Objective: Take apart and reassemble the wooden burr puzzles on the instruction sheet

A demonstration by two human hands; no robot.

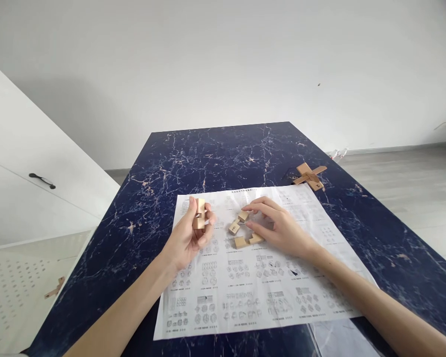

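My left hand is raised over the left part of the printed paper, its thumb and fingers closed on a pale notched wooden puzzle piece held upright. Whether that is one piece or more, I cannot tell. Over the middle of the sheet, my right hand has its thumb and index finger around the far end of a numbered wooden puzzle piece. Just nearer to me lies another notched wooden piece on the paper, its right end close under the right hand.
The creased instruction sheet with small diagrams covers the near part of the dark blue marbled table. An assembled wooden cross puzzle sits by the sheet's far right corner. A white perforated surface is lower left, beside a white cabinet.
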